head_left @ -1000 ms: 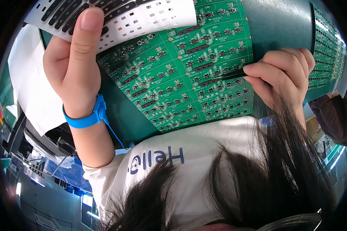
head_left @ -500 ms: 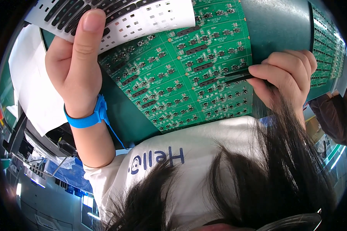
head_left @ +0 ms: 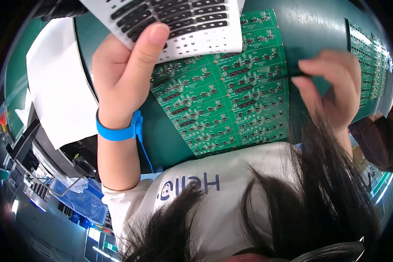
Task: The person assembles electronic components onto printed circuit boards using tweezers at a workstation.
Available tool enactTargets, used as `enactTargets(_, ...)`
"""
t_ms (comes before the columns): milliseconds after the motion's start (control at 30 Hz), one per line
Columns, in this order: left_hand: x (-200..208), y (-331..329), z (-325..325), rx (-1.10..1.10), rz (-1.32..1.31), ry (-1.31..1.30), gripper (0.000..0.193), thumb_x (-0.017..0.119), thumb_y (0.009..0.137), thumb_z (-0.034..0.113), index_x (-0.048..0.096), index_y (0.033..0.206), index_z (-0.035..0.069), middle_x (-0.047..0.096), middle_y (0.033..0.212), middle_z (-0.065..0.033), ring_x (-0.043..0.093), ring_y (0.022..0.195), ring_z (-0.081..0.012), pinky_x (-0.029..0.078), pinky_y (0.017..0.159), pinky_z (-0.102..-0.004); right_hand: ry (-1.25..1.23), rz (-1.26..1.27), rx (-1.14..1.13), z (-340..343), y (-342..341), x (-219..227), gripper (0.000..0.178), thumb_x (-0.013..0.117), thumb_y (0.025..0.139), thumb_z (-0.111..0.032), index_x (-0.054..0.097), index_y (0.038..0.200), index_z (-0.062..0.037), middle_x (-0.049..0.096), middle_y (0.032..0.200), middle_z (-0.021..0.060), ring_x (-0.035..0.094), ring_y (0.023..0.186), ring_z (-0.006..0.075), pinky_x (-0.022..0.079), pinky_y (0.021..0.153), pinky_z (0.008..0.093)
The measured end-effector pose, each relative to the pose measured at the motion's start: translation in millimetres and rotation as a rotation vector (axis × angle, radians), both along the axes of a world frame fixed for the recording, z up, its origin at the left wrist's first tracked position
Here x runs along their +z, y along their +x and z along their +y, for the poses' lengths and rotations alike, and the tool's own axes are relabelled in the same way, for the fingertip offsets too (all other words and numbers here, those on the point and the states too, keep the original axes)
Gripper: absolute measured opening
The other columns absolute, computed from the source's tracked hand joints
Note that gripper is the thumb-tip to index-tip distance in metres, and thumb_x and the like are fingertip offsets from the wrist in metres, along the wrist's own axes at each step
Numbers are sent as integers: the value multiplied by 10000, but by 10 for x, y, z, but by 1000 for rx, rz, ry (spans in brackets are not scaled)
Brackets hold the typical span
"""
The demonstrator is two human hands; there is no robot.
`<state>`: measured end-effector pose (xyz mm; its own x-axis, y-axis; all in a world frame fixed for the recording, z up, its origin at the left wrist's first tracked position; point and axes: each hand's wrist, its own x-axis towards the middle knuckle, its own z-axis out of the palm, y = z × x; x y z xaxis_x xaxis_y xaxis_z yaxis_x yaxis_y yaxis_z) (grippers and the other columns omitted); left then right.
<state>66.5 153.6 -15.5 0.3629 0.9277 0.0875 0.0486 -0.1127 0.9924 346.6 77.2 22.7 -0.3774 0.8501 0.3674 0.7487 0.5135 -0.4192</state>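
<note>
- Two hands work over a green mat (head_left: 170, 144); they are well apart, one at each side of a circuit panel (head_left: 231, 100).
- Left hand (head_left: 126, 74) is clamped on a white sheet (head_left: 196, 26): the thumb presses on its front, the fingers curl behind it.
- White sheet carries rows of small black strips and is held tilted above the panel's upper edge, overlapping it.
- Left wrist wears a blue strap (head_left: 115, 131) with a blue cord hanging from it.
- Right hand (head_left: 332, 83) hovers at the panel's right edge, fingers bent and tips drawn together; it is blurred, and I cannot tell whether it pinches anything.
- Circuit panel lies flat on the mat, green, divided into many small repeated boards with dark parts.
- Another green panel (head_left: 367, 56) lies farther right on the mat, well apart from the first.
- White paper (head_left: 56, 91) lies at the mat's left side, beside the left hand.
- Dark hair (head_left: 318, 196) and a white shirt (head_left: 205, 205) fill the lower part of the view.
</note>
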Motion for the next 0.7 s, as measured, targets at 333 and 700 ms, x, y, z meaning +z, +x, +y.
enactTargets(333, 70, 146, 48, -37, -13, 36, 226, 599, 948, 195, 655, 997, -18, 600, 781, 37, 487, 701, -50, 408, 633, -197, 9, 38, -89, 458, -82, -38, 209, 757, 715, -38, 673, 906, -35, 626, 934, 61, 593, 827, 166, 468, 740, 264)
enactTargets(700, 13, 101, 38, -50, 41, 53, 240, 607, 944, 207, 664, 1015, -15, 642, 852, 16, 515, 753, -48, 420, 669, -194, -543, 539, -223, 286, -26, -102, 203, 702, 797, -45, 636, 983, 1, 603, 971, 45, 562, 862, 125, 426, 791, 221)
